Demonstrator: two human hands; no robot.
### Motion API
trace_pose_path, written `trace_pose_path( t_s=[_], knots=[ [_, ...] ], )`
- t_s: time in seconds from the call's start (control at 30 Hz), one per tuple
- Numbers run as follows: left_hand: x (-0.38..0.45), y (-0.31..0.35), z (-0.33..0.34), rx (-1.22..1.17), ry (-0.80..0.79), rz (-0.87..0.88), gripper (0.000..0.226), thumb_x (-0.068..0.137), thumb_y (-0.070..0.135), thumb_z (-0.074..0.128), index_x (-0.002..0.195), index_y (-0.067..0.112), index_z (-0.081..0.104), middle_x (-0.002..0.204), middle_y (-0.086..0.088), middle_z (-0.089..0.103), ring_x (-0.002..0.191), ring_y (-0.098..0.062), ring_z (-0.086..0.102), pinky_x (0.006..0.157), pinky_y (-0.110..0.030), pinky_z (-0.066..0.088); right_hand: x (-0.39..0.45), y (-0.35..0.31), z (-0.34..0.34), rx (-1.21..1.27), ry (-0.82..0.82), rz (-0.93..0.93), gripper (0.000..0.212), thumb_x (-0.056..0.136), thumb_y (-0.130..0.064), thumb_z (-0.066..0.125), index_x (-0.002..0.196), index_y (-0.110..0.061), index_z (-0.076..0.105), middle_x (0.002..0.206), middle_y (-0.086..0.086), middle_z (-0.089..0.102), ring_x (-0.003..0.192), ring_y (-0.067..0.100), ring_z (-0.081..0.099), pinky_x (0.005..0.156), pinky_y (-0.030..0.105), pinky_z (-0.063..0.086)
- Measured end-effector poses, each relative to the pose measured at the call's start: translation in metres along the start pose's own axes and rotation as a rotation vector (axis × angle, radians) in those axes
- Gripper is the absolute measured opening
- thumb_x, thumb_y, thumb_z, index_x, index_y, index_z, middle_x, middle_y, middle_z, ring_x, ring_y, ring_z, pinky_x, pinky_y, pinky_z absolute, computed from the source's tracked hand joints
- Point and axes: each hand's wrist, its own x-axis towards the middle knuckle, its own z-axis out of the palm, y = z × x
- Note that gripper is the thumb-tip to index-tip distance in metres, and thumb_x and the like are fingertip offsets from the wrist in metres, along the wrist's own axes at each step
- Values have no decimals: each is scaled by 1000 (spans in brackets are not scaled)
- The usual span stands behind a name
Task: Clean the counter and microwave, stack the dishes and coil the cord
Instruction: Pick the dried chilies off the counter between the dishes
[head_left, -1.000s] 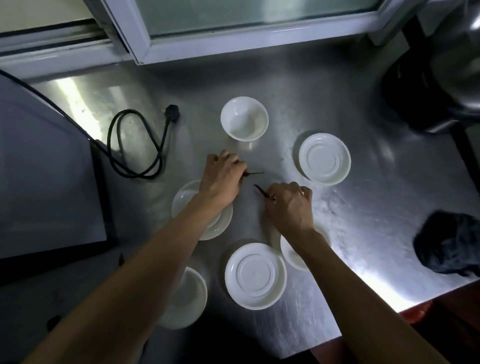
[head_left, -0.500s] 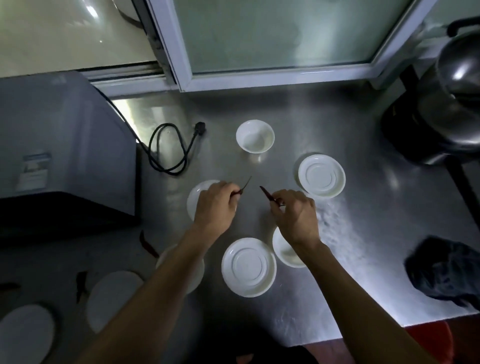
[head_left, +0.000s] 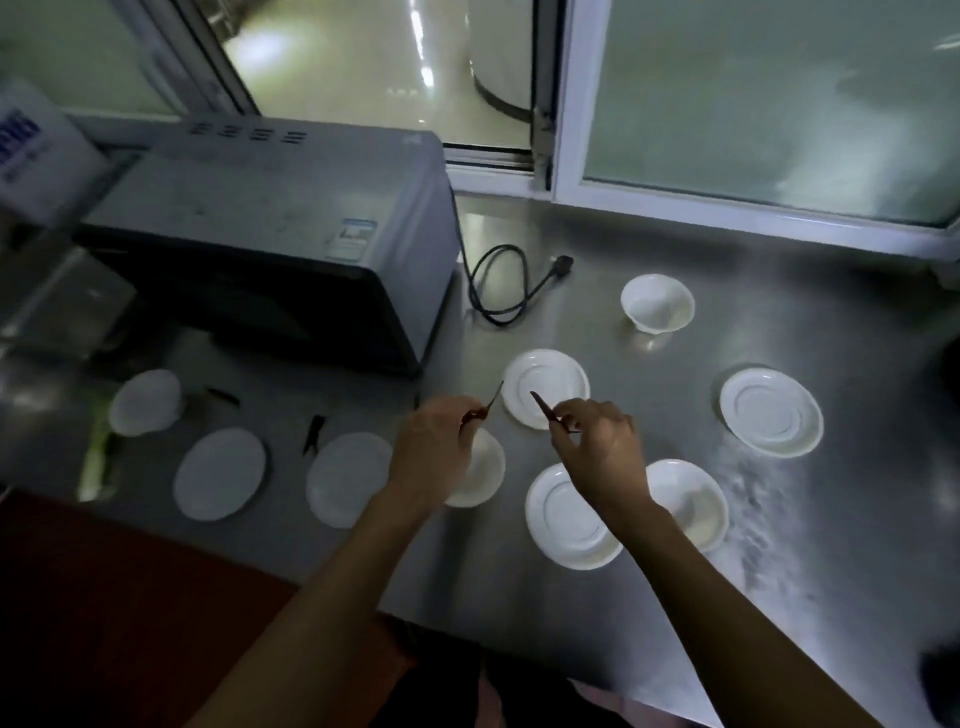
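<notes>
Both hands are lifted off the counter (head_left: 675, 597) now: left hand (head_left: 434, 452) and right hand (head_left: 597, 447) each pinching a dark scrap, ready for binning; dishes remain unstacked.

Frosted window (head_left: 769, 98) (white-framed) behind dim steel worktop.

Dim and motion-blurred, with glare streaking the steel counter (head_left: 769, 499) and wide-angle bending at edges.

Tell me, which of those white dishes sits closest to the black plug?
The small deep bowl at the back, right of the plug. It stands alone near the window; every other dish lies farther forward on the counter.
</notes>
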Motion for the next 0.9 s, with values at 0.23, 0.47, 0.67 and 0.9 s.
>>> trace_pose_path(
  t_s=[0.23,0.47,0.67,0.9],
  knots=[
    [-53,-68,-56,-36,131,-104,23,90,24,54,103,17,72,103,0,71,95,-19,62,87,-37,50,-2,-85,50,71,-139,-172,8,84,-23,69,92,-25,71,84,-6,73,75,18,68,75,44,53],
    [-116,-168,-118,-13,241,-220,15,91,24,64,103,23,72,96,4,69,90,-18,59,82,-45,51,-30,-192,112,91,-224,-312,10,88,-29,67,96,-29,73,87,-9,72,78,12,65,77,41,53],
    [-185,-269,-187,-4,381,-328,18,88,25,68,106,24,72,105,6,70,98,-17,61,86,-42,51,-80,-304,167,93,-305,-449,8,86,-25,67,92,-28,72,84,-11,72,79,12,66,76,39,52],
    [-253,-348,-255,-4,464,-423,23,95,28,60,116,24,68,111,6,67,105,-15,57,94,-40,47,-120,-419,224,130,-313,-570,7,82,-18,70,82,-24,72,75,-8,70,73,13,64,71,40,52]
  ],
)
